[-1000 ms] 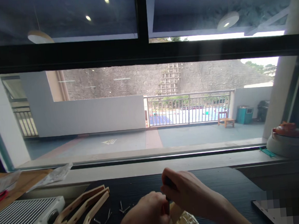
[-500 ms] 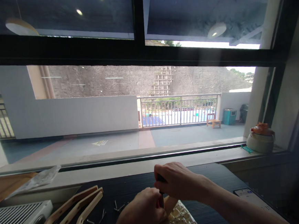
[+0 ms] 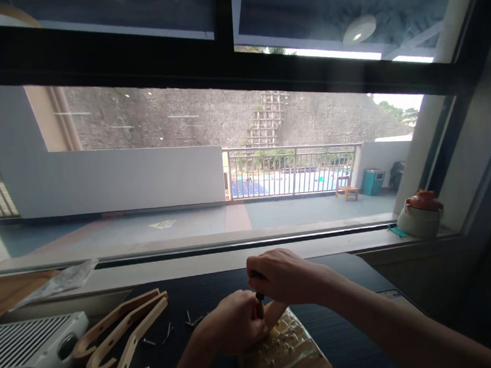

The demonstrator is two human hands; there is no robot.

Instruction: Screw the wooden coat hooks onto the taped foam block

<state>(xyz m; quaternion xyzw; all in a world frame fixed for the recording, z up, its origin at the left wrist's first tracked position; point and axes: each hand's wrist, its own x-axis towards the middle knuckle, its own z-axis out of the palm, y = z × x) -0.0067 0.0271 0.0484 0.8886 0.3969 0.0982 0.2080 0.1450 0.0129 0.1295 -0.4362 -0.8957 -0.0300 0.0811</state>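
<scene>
Right now I see the right hand (image 3: 284, 277) with its fingers clenched on a dark tool (image 3: 260, 297) held upright, above the bench (image 3: 186, 293). Those of the left hand (image 3: 239, 320) are bent in by the tool's lower end; I cannot tell what they grip. Just beside it, at about four o'clock from the tool, a pale wooden piece (image 3: 276, 313) slants up from the wrapped package (image 3: 292, 350), itself towards five o'clock. Small metal fasteners (image 3: 190, 323) lie near nine o'clock, with three wooden hooks (image 3: 132, 345) farther out, between eight and nine.
</scene>
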